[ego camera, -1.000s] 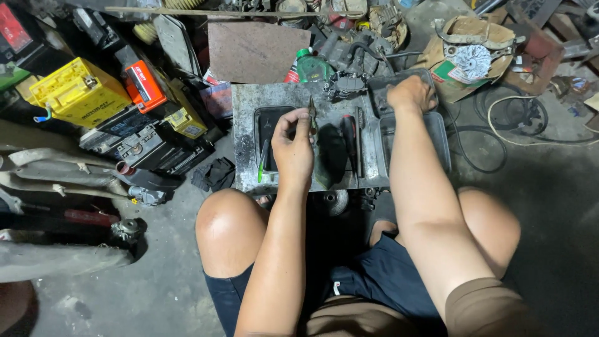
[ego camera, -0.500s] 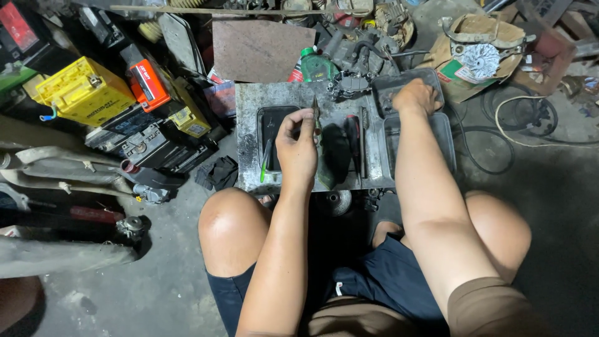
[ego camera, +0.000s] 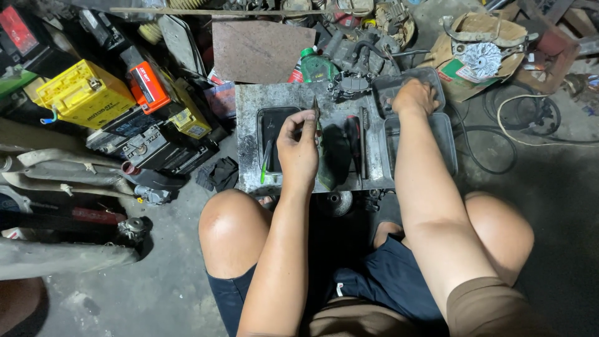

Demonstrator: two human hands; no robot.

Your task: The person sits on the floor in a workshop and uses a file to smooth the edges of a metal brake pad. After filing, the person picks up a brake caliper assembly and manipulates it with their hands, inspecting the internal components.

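My left hand (ego camera: 298, 148) is over a worn grey metal plate (ego camera: 249, 103) on the floor and pinches a thin pointed metal tool (ego camera: 316, 110), held upright. Just left of that hand a black phone (ego camera: 270, 128) lies flat on the plate, with a green stick beside it. My right hand (ego camera: 413, 97) reaches into a grey plastic tray (ego camera: 437, 84) at the plate's far right corner. Its fingers are curled down into the tray and hidden. Two dark-handled screwdrivers (ego camera: 357, 145) lie on the plate between my hands.
A second grey tray (ego camera: 447, 145) sits nearer me on the right. Yellow and black batteries (ego camera: 84, 93) crowd the left. A green bottle (ego camera: 316, 66), engine parts and a cardboard box (ego camera: 480, 56) stand behind the plate. Cables (ego camera: 530, 125) coil on the right.
My left hand has drawn slightly back from the phone and now holds the thin tool upright. My right hand has stayed in the far tray.
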